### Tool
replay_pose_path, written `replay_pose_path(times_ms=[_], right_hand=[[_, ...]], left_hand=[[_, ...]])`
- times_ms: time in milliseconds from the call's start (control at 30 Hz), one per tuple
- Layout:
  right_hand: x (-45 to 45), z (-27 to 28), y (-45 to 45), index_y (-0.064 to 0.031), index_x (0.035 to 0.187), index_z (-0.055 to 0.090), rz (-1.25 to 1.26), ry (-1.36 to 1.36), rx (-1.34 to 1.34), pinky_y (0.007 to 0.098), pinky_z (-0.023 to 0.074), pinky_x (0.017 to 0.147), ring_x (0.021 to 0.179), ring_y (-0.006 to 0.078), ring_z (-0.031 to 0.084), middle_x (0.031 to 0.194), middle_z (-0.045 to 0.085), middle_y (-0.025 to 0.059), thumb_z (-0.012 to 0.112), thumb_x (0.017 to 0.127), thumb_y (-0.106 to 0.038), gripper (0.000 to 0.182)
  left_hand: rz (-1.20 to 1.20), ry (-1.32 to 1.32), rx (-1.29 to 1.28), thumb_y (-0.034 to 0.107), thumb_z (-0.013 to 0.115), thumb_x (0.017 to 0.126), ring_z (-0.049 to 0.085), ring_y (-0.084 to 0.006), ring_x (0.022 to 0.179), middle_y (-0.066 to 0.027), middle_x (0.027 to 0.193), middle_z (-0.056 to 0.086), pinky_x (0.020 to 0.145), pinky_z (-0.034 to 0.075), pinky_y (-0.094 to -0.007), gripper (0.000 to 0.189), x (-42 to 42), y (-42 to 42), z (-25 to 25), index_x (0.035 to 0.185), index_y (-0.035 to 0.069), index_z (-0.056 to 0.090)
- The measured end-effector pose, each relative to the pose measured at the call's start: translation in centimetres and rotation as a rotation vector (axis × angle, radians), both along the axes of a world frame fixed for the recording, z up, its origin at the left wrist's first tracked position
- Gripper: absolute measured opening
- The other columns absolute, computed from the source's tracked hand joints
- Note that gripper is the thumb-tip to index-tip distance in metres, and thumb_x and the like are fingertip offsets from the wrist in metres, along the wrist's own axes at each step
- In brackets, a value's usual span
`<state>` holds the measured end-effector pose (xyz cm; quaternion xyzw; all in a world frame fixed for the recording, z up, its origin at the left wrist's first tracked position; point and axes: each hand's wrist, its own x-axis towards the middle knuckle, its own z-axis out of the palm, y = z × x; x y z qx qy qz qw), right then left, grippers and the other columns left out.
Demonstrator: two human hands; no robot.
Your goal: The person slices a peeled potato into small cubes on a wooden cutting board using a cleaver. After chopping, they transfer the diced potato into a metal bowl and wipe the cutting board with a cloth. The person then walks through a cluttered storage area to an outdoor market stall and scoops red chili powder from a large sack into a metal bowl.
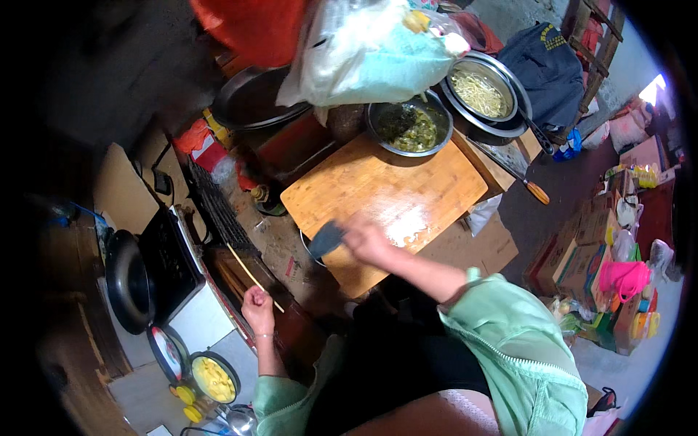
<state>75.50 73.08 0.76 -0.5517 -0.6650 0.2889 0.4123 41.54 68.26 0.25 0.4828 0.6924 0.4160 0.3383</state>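
Observation:
My left hand [258, 312] grips a long pale wooden chopstick [246, 267] over a dark open drawer [292, 321]. Further right, my right hand [364, 240] is blurred and holds a dark grey-blue flat piece [326, 240], perhaps a cloth, above the left part of a bamboo cutting board [349, 185]. A wet, shiny patch with small white bits [410, 231] marks the board near my right forearm. At the board's far edge sits a metal bowl [417, 152] of chopped greens and a dark shredded food.
Beside the board, a cleaver [507, 166] lies with its handle past the edge. Behind it stands a metal bowl of bean sprouts [479, 94]. To the left are a black pan [128, 280] and a bowl of yellow pieces [215, 380]. A white plastic bag [376, 60] hangs low ahead.

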Motion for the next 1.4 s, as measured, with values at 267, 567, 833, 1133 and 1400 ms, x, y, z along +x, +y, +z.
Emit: replay_pose_path(times_ms=[267, 567, 833, 1133, 1400], right_hand=[[18.7, 0.9, 0.2, 0.0033, 0.119, 0.054, -0.643, -0.58, -0.133, 0.0463, 0.0482, 0.084, 0.099, 0.0401, 0.056, 0.111, 0.051, 0.0256, 0.058, 0.075, -0.006, 0.045], [-9.2, -0.7, 4.4, -0.0037, 0.111, 0.065, 0.246, -0.052, -0.033, 0.0374, 0.0489, 0.088, 0.097, 0.035, 0.059, 0.108, 0.058, 0.018, 0.052, 0.078, 0.005, 0.037], [0.0, 1.5, 13.9, -0.007, 0.102, 0.067, -0.317, -0.681, 0.13, 0.0455, 0.0464, 0.081, 0.093, 0.0346, 0.058, 0.096, 0.062, 0.0179, 0.064, 0.076, -0.015, 0.028], [-8.5, -2.2, 5.2, -0.0076, 0.1, 0.07, 0.445, -0.199, 0.342, 0.0418, 0.0453, 0.089, 0.104, 0.0302, 0.055, 0.11, 0.064, 0.0094, 0.062, 0.056, 0.006, 0.047], [9.0, -1.1, 4.1, -0.0014, 0.102, 0.065, -0.612, -0.558, 0.295, 0.0441, 0.0468, 0.088, 0.1, 0.0373, 0.058, 0.102, 0.064, 0.0198, 0.059, 0.069, 0.0, 0.034]], left_hand=[[0.003, -0.016, 0.014, -0.002, 0.064, 0.082, 0.049, -0.0031, 0.071, 0.0047, 0.08, 0.053, 0.065, 0.043, -0.0173, 0.017, -3.8, -9.0, -2.7, 0.097, 0.003, 0.058], [-0.016, 0.055, -0.095, -0.001, 0.066, 0.08, 0.058, -0.0086, 0.078, -0.0002, 0.084, 0.059, 0.072, 0.049, -0.0231, 0.019, -3.5, -9.2, -1.8, 0.097, 0.003, 0.059], [0.09, -0.085, -0.033, 0.002, 0.064, 0.082, 0.06, -0.0138, 0.077, -0.0034, 0.084, 0.061, 0.073, 0.05, -0.0271, 0.018, -6.7, -12.5, -2.9, 0.099, 0.005, 0.059], [-0.125, 0.329, -0.124, 0.022, 0.064, 0.087, 0.06, -0.0179, 0.084, -0.0051, 0.093, 0.062, 0.075, 0.05, -0.0323, 0.021, -3.2, -9.9, 3.4, 0.103, 0.008, 0.062], [-0.197, 0.308, -0.121, 0.024, 0.062, 0.088, 0.059, -0.019, 0.085, -0.0064, 0.095, 0.062, 0.076, 0.049, -0.0335, 0.023, -4.0, -9.9, 1.5, 0.104, 0.008, 0.062]])
